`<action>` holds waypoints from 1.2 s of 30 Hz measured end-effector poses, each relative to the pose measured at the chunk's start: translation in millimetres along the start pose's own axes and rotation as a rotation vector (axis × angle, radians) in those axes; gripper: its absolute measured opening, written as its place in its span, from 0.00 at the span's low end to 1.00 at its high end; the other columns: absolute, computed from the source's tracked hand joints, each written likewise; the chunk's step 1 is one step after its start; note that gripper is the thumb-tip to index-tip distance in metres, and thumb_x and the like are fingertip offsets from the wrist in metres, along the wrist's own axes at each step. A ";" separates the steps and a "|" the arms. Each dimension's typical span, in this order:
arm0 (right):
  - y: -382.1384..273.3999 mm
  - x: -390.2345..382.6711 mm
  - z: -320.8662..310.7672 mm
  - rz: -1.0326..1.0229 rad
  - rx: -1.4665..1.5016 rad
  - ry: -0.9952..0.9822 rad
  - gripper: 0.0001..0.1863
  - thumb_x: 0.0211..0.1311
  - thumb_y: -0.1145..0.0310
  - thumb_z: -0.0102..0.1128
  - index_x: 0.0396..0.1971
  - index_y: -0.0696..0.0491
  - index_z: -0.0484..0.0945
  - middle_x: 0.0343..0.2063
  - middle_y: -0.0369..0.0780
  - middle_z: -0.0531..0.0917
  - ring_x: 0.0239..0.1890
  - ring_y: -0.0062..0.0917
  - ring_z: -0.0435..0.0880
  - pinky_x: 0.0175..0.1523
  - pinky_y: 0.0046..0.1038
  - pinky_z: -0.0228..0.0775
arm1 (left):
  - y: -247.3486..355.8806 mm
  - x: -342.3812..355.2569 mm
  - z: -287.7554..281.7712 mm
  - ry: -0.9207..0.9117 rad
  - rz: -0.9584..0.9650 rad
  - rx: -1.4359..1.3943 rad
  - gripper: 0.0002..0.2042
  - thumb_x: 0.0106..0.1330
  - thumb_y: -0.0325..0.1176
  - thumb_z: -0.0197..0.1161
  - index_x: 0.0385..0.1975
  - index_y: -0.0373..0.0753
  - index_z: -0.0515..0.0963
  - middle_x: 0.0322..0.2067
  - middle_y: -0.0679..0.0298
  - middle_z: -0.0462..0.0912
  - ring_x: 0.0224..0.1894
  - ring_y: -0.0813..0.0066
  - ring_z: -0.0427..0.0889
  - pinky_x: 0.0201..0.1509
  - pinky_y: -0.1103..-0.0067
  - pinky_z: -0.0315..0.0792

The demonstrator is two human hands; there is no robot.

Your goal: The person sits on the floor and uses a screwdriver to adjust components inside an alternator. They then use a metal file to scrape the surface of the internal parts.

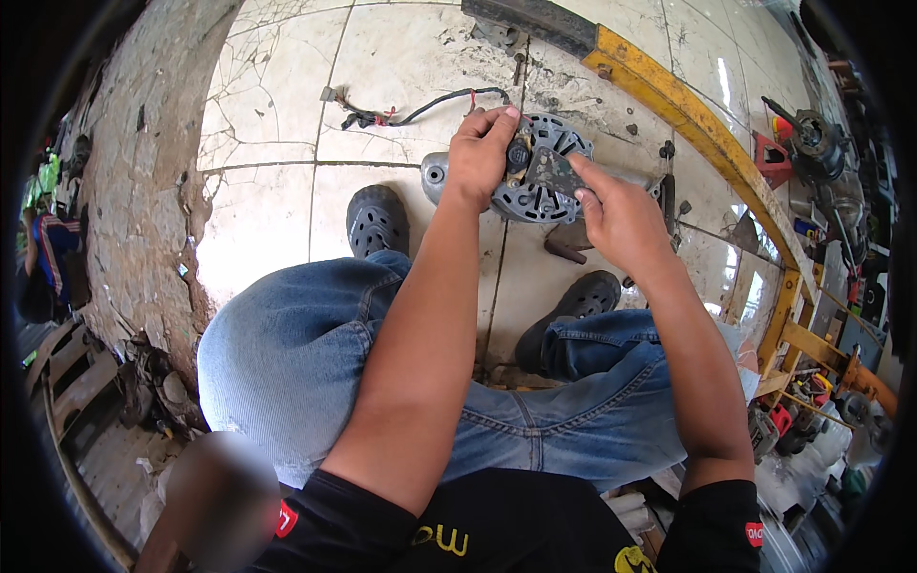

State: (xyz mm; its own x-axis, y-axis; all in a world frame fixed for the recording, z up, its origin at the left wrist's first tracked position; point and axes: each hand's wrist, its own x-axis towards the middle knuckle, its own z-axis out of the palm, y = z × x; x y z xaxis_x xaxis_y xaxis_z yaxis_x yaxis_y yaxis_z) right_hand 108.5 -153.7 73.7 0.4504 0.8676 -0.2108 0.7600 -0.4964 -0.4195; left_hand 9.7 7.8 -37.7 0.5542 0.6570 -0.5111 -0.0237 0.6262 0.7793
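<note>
A round slotted metal housing, which looks like an alternator [537,208], lies on the floor in front of me. My left hand [480,153] rests over its left side, thumb and forefinger pinched together where a black cable [437,103] meets the housing. The cable trails left across the tiles to loose connectors, with red ties along it. My right hand [623,212] comes from the right and grips a dark, worn flat plate [554,174] between thumb and fingers. That plate lies over the housing and hides part of it.
A yellow and black metal frame [683,100] arches over the right side. Beneath and beside the housing is a grey metal part [435,174]. Tools and machine parts [812,143] crowd the far right. My clogs [378,222] flank the work. Broken concrete [158,162] borders the tiles.
</note>
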 end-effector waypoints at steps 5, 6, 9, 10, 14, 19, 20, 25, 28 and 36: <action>-0.5 3.0 -2.4 -0.028 0.018 -0.017 0.21 0.70 0.67 0.57 0.62 0.43 0.77 0.40 0.50 0.87 0.43 0.50 0.85 0.47 0.49 0.76 | -4.4 3.9 -6.3 0.024 0.061 0.062 0.18 0.71 0.43 0.68 0.46 0.32 0.85 0.41 0.65 0.83 0.44 0.77 0.79 0.51 0.79 0.73; -0.4 2.6 -1.1 -0.019 0.012 -0.017 0.21 0.70 0.67 0.57 0.62 0.42 0.77 0.40 0.50 0.87 0.43 0.50 0.85 0.47 0.48 0.76 | -4.3 4.2 -6.3 0.027 0.073 0.077 0.18 0.71 0.43 0.68 0.46 0.31 0.86 0.42 0.64 0.83 0.44 0.77 0.79 0.51 0.79 0.73; 4.8 0.6 5.7 -0.011 0.042 0.021 0.21 0.70 0.67 0.57 0.62 0.42 0.77 0.40 0.50 0.87 0.43 0.50 0.85 0.47 0.48 0.76 | -5.2 6.0 -4.1 0.005 0.060 0.048 0.19 0.71 0.43 0.68 0.46 0.31 0.86 0.43 0.64 0.82 0.45 0.76 0.79 0.52 0.79 0.72; 4.0 0.5 8.6 -0.017 0.065 0.034 0.21 0.70 0.67 0.57 0.62 0.41 0.77 0.40 0.50 0.87 0.43 0.50 0.85 0.47 0.48 0.76 | -6.7 7.2 -6.7 0.007 0.069 0.046 0.19 0.71 0.43 0.68 0.46 0.31 0.86 0.43 0.65 0.82 0.45 0.76 0.79 0.53 0.79 0.72; 3.0 1.8 1.7 -0.001 0.043 -0.038 0.22 0.69 0.67 0.57 0.63 0.40 0.77 0.39 0.50 0.87 0.42 0.50 0.85 0.47 0.48 0.76 | -3.5 2.4 -3.6 0.017 0.019 0.025 0.18 0.71 0.43 0.68 0.46 0.32 0.86 0.42 0.65 0.82 0.45 0.76 0.79 0.53 0.79 0.72; 4.4 1.6 6.8 -0.038 0.056 0.010 0.23 0.69 0.67 0.57 0.63 0.40 0.76 0.39 0.50 0.87 0.41 0.50 0.85 0.47 0.47 0.77 | -3.7 4.4 -6.2 0.028 0.061 0.062 0.17 0.70 0.43 0.68 0.45 0.32 0.86 0.42 0.66 0.82 0.44 0.76 0.79 0.52 0.78 0.73; 3.8 1.6 6.5 -0.033 0.044 -0.011 0.23 0.69 0.67 0.57 0.63 0.40 0.76 0.39 0.50 0.87 0.41 0.50 0.85 0.47 0.47 0.77 | -4.1 4.6 -6.5 0.027 0.048 0.055 0.17 0.70 0.43 0.68 0.46 0.32 0.86 0.42 0.65 0.82 0.45 0.76 0.79 0.52 0.78 0.73; 3.7 0.3 9.2 -0.003 0.033 0.020 0.23 0.68 0.67 0.58 0.63 0.41 0.76 0.38 0.50 0.87 0.41 0.51 0.85 0.47 0.48 0.77 | -3.6 3.2 -4.4 0.008 0.053 0.037 0.18 0.71 0.43 0.68 0.45 0.31 0.86 0.44 0.65 0.81 0.46 0.75 0.79 0.53 0.79 0.72; 1.7 1.4 1.8 -0.023 0.046 -0.045 0.23 0.68 0.67 0.58 0.63 0.41 0.76 0.38 0.50 0.87 0.41 0.50 0.85 0.47 0.48 0.77 | -5.6 5.7 -7.4 0.020 0.078 0.063 0.18 0.71 0.42 0.68 0.45 0.31 0.86 0.45 0.65 0.80 0.46 0.76 0.79 0.53 0.79 0.72; -1.3 1.4 2.3 -0.014 0.025 -0.011 0.22 0.69 0.67 0.57 0.63 0.42 0.77 0.39 0.50 0.87 0.41 0.51 0.85 0.47 0.49 0.76 | -6.2 5.3 -6.4 0.019 0.056 0.037 0.18 0.71 0.42 0.68 0.45 0.30 0.86 0.43 0.65 0.80 0.46 0.75 0.79 0.53 0.79 0.72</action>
State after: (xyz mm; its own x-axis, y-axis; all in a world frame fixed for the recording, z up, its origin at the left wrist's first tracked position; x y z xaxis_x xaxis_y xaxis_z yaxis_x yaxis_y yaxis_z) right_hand 107.1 -151.8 71.9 0.4342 0.8750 -0.2142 0.7542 -0.4831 -0.4447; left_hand 7.5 10.1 -47.6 0.5368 0.6989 -0.4727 -0.0231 0.5722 0.8198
